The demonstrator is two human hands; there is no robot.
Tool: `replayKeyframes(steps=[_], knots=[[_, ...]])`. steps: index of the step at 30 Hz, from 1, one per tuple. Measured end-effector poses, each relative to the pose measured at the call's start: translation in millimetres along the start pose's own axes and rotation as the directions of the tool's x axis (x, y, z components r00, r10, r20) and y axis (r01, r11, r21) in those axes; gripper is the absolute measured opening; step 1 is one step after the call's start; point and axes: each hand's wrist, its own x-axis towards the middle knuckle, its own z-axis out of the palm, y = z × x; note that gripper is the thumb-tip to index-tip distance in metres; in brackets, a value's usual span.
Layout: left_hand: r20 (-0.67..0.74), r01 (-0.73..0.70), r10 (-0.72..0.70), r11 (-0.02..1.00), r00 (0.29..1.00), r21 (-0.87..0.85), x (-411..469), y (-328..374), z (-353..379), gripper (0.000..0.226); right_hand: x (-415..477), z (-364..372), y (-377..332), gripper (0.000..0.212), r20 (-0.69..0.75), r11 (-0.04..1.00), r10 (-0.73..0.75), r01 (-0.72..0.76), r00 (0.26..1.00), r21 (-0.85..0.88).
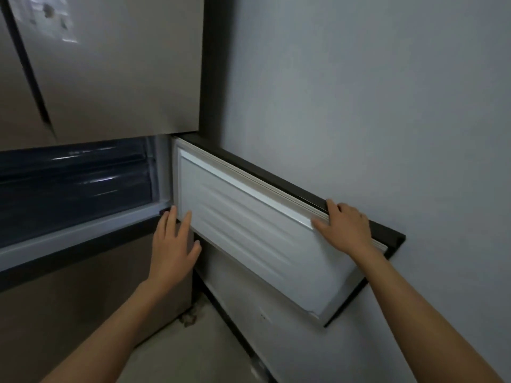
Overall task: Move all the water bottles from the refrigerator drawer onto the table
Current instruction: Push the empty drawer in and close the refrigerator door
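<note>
Open door stands aside at right; dark drawer front bars reaching in.

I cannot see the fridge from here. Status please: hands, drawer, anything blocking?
Right hand grips top edge of open fridge door. Left hand open, near its hinge side. Drawer inside dark, contents unclear.

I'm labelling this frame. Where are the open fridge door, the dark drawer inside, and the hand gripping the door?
open fridge door [249,219]: head view, white inner panel.
dark drawer [74,186]: head view, glossy front.
right hand [345,230]: head view, back of the hand.
</note>
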Motion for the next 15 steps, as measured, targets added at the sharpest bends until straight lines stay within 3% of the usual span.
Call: replayKeyframes(steps=[4,9,12,15], knots=[[-0.085,0.022,-0.034,0.99,0.996,-0.138,-17.6,29.8,-24.2,0.062,-2.7,-28.1,-6.5,0.035,0.158,0.99,-0.103,0.086,0.982,0.108],[-0.139,-0.014,-0.026,0.96,0.99,-0.279,-36.4,50.6,-70.5,0.057,-12.1,-68.7,-29.2,0.036,0.35,0.927,-0.344,0.255,0.872,0.275],[-0.097,-0.057,0.029,0.953,0.995,-0.298,-46.8,57.1,-100.1,0.053,-16.9,-75.2,-52.9,0.031,0.332,0.843,-0.466,0.298,0.82,0.448],[-0.055,-0.098,0.085,0.952,0.995,-0.29,-56.2,55.9,-124.9,0.042,-21.9,-60.7,-79.0,0.029,0.191,0.732,-0.565,0.38,0.803,0.566]])
